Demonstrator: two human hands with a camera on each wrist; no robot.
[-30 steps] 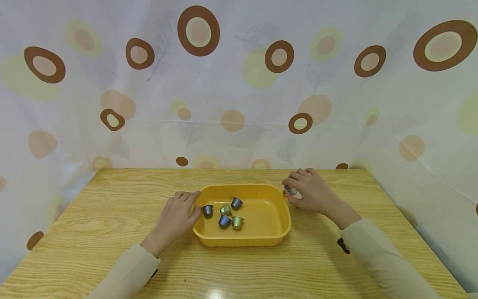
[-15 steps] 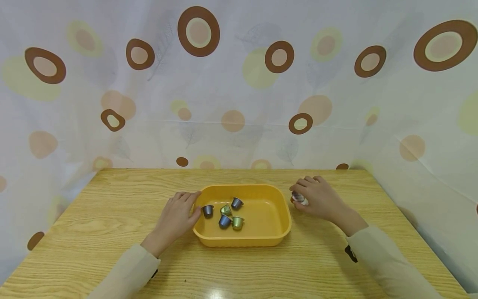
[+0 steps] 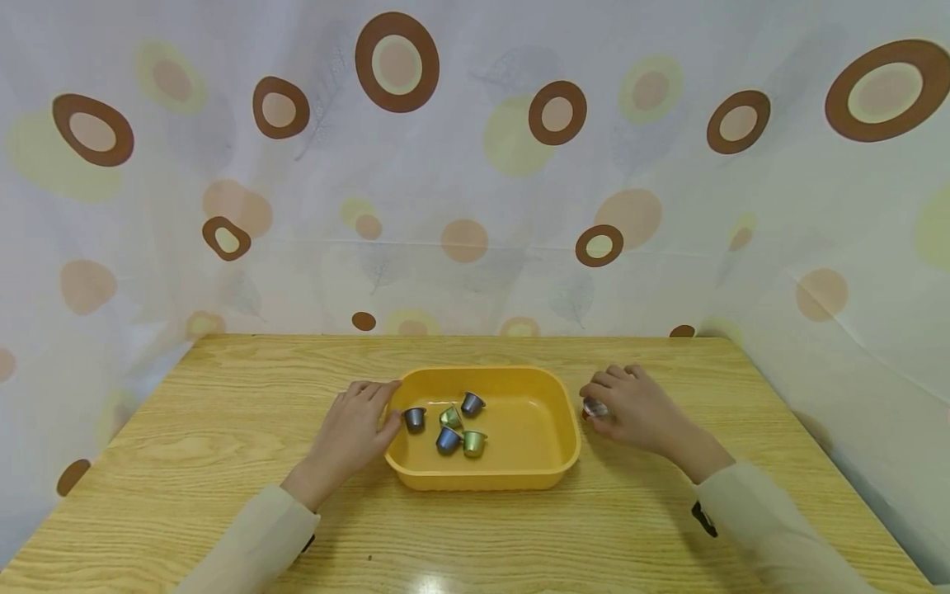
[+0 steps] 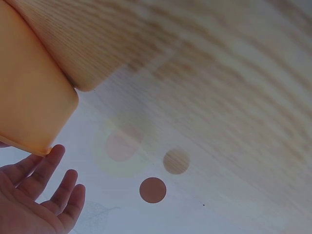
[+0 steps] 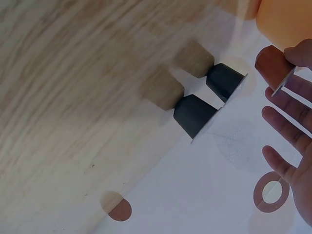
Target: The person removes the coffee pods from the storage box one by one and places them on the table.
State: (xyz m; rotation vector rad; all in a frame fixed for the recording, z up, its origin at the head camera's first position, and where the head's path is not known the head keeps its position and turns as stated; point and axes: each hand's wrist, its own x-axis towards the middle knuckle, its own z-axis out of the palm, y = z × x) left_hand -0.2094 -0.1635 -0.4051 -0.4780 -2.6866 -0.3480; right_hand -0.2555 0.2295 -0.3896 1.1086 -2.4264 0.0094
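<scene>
In my right hand (image 3: 641,417), just right of the yellow tray (image 3: 512,481), is an orange-brown coffee capsule (image 5: 273,67). Thumb and fingers pinch it near its rim; its silvery lid (image 3: 594,407) shows in the head view. Two black capsules (image 5: 195,116) stand on the table beside this hand, lids up, hidden behind it in the head view. My left hand (image 3: 349,437) holds the tray's left end, thumb at the rim and fingers against the outside wall. Inside the tray lie two green capsules (image 3: 473,444), a blue one (image 3: 449,440) and two dark grey-blue ones (image 3: 472,403), mostly towards the left.
The wood-grain table (image 3: 475,540) reaches back to a patterned cloth (image 3: 475,165) hung behind it and along both sides. Bare tabletop (image 3: 223,429) shows left of the tray.
My right hand has moved away from the tray's right rim, rightwards and towards me, with the capsule still between its fingers. My left hand stays at the tray's left end.
</scene>
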